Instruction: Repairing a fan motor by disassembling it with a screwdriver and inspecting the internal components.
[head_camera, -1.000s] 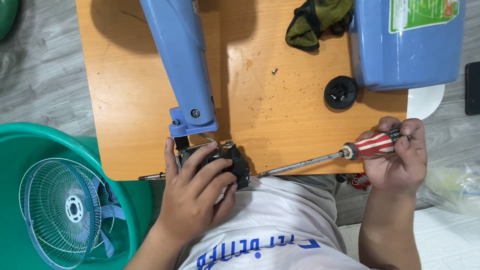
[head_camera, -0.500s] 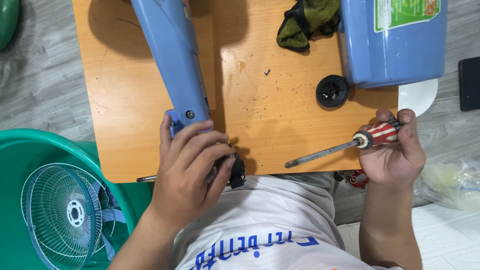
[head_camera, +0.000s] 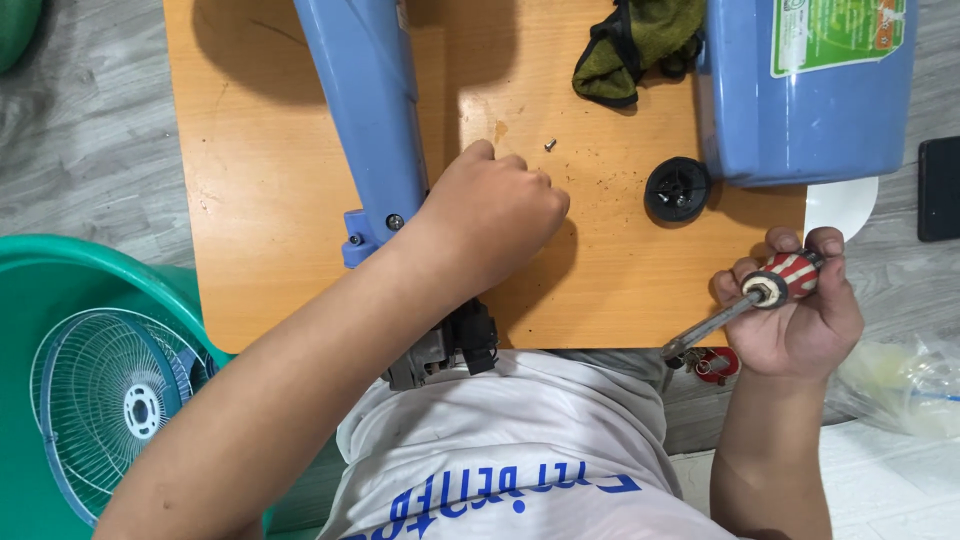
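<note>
Motor (head_camera: 440, 350) sits nearest, at the table's near edge against the person's shirt: dark, with copper-coloured windings showing, clear of the blue fan neck (head_camera: 365, 120). Judging by that, the teardown looks well along; motor is out of its housing, and the wire fan guard (head_camera: 105, 400) already lies in the green tub (head_camera: 60, 270) at left.

Right hand (head_camera: 800, 310) is clamped round a screwdriver (head_camera: 745, 305) with a red-and-white striped handle, held off the table's near right corner, shaft angled down toward the lap. Not on any screw right now.

Left hand (head_camera: 495, 220) is reached out over the wooden table (head_camera: 260, 200), fingers curled almost into a fist, knuckles up. Can't tell whether it pinches anything; fingertips are hidden. It lies just beside the neck's bracket end, where two screw heads show.

Further out: one small loose screw (head_camera: 549, 144) lies on the table just beyond the knuckles, plus a black round cap (head_camera: 677, 189) touching the blue fan base (head_camera: 810, 90). Green rag (head_camera: 635, 45) at the far edge.

Left to do, at a guess: bracket screws, base.
</note>
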